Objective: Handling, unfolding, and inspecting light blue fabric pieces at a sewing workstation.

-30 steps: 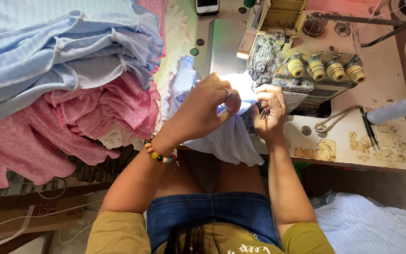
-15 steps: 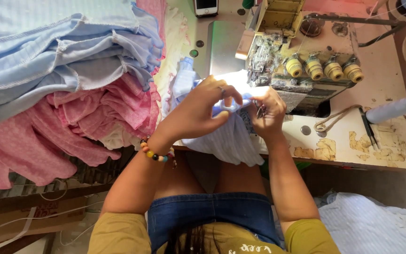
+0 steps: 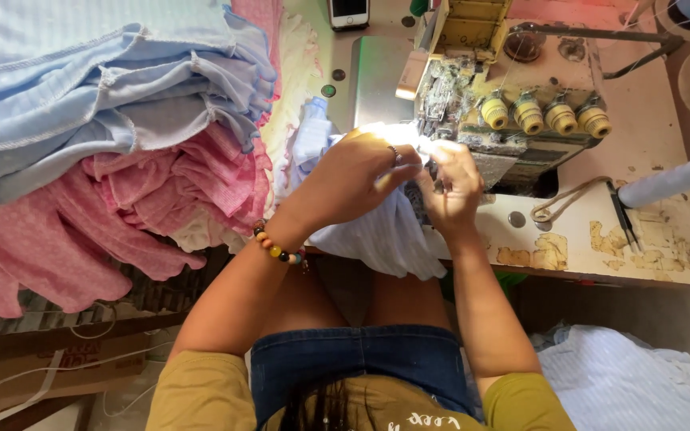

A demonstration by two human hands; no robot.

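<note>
A heap of pink and blue garments [image 3: 105, 152] fills the tabletop [image 3: 648, 231] from nine to eleven o'clock, apparently waiting or finished; which, I cannot tell. At one o'clock stands the overlock sewing machine [image 3: 513, 112]. The pale blue striped cloth [image 3: 385, 231] lies at its needle, draping off the edge, seemingly mid-seam. The left hand [image 3: 353, 179] and right hand [image 3: 453, 187] both pinch it closed.

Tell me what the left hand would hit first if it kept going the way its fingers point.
Probably the right hand, just ahead of the left hand over the pale blue fabric; depth is unclear.
</note>
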